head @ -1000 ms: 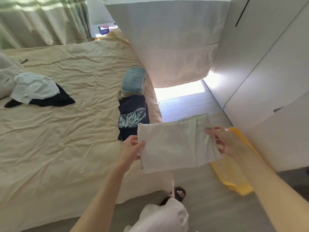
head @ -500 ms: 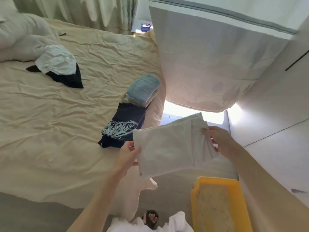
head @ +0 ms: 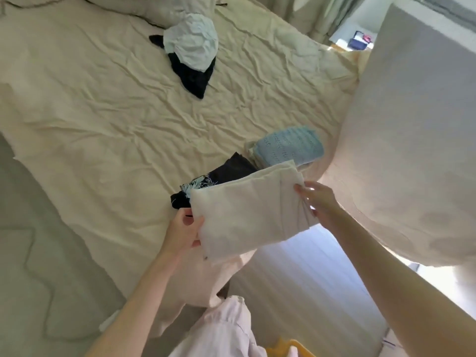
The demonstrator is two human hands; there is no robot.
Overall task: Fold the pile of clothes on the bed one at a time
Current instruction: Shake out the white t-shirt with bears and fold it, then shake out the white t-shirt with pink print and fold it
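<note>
- Cloth: a folded cream-white rectangle of thin fabric (head: 247, 212) hangs in the air between both hands, over the near corner of the cream-sheeted bed (head: 103, 130), with its long axis running from about 8 o'clock up to 2 o'clock.
- The left hand (head: 184, 231) pinches the lower-left short edge, thumb on top and fingers curled beneath.
- The right hand (head: 318, 202) grips the upper-right short edge, fingers curled into the layered folds.
- The folded navy garment with a pale printed design (head: 213, 181) lies on the bed just beyond the cloth at about 11 o'clock from it, partly hidden by it; the left hand is the nearer one.
- The folded light-blue knitted piece (head: 291, 145) sits on its own small stack at about 1 o'clock, nearer the right hand.
- My judgement: the cloth needs only a short carry forward and down to land on either stack.
- The unfolded remainder, a crumpled white garment (head: 192, 43) over a black one (head: 194, 77), lies well apart at 12 o'clock.
</note>
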